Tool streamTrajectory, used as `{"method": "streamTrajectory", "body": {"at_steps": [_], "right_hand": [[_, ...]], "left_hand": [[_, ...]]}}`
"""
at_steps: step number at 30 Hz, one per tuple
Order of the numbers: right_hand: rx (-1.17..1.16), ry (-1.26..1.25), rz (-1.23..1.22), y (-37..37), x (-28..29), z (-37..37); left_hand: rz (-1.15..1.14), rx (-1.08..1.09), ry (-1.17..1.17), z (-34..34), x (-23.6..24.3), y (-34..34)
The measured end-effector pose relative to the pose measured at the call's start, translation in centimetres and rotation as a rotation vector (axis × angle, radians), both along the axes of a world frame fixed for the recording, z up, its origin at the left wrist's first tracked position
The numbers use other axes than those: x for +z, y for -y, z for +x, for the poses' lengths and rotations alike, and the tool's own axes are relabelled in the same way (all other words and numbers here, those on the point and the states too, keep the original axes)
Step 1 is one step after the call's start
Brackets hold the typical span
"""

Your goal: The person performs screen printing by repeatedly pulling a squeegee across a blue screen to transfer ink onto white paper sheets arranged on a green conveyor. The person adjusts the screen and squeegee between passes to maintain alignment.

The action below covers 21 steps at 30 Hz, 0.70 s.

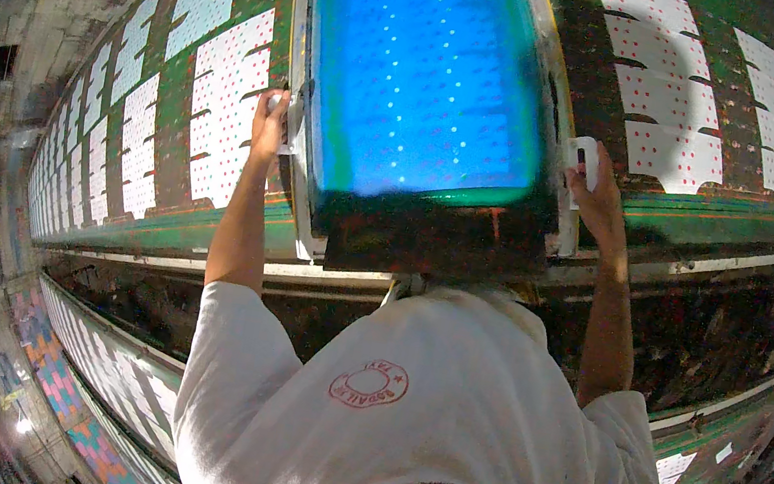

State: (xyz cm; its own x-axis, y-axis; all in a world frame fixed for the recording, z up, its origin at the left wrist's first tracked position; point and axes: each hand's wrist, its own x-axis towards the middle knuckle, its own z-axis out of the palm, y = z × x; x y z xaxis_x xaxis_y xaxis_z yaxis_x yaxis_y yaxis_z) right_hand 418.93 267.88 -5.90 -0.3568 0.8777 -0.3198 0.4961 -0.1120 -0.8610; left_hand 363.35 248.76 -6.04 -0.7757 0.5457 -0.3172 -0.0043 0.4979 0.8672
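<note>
A screen-printing frame (pixel 557 76) with a bright blue mesh (pixel 432 87) lies over the long green printing table in front of me. The mesh has rows of small pale dots and a darker green band along its near end. My left hand (pixel 268 129) is closed around a white handle (pixel 274 103) on the frame's left side. On the right side, my right hand (pixel 603 197) grips a matching white handle (pixel 587 158). Both forearms reach forward from my white shirt. Whether the frame touches the table cannot be made out.
White pieces with red dots (pixel 229 106) lie in rows on the table to the left, and more dotted pieces (pixel 668 94) lie to the right. A rail (pixel 707 267) runs along the table's near edge. Another long table (pixel 102 344) with white pieces stands behind me.
</note>
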Motion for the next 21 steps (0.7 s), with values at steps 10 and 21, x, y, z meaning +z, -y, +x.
{"method": "streamTrajectory", "body": {"at_steps": [10, 21], "right_hand": [[0.842, 0.060, 0.552, 11.2, 3.1, -7.0], [0.941, 0.502, 0.780, 15.7, 4.5, -11.4]], "left_hand": [[0.127, -0.096, -0.111, -0.6, -1.3, 0.4], [-0.059, -0.126, -0.205, -3.2, -4.2, 0.4]]}}
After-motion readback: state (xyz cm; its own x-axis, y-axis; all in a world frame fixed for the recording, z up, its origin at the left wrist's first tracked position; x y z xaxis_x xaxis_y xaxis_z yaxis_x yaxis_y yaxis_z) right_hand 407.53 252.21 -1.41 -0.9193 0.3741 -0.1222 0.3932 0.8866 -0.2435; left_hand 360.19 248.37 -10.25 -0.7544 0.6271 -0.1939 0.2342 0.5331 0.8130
